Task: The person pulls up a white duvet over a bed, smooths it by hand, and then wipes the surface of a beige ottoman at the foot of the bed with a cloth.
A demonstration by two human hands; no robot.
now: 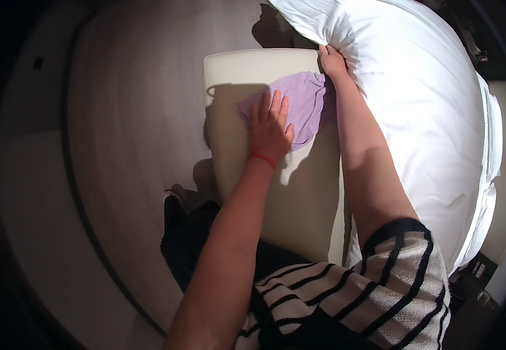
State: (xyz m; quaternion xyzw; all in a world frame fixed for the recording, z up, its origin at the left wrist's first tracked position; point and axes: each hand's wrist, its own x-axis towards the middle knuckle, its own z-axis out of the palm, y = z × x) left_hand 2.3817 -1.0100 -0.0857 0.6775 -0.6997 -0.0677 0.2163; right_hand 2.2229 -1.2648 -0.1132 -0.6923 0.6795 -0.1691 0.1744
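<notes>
My left hand (272, 124) lies spread, palm down, on a thin lilac cloth (303, 105), with a red cord around the wrist. Under the cloth is the cream padded top of a long bench (235, 166). At the bench's far right corner, my right hand (334, 63) reaches in against the white bedding (419, 109). The bedding is bunched into creases beside those fingers. Some of the fingers are bent in towards the cloth and partly hidden, so whether they grip it does not show clearly.
The white bedding covers the bed along the bench's right side. Wood-look floor (148, 109) runs along the left up to a dark skirting line at the wall. My foot (176, 194) is beside the bench. Dark furniture with small items (478, 269) stands beyond the bed at right.
</notes>
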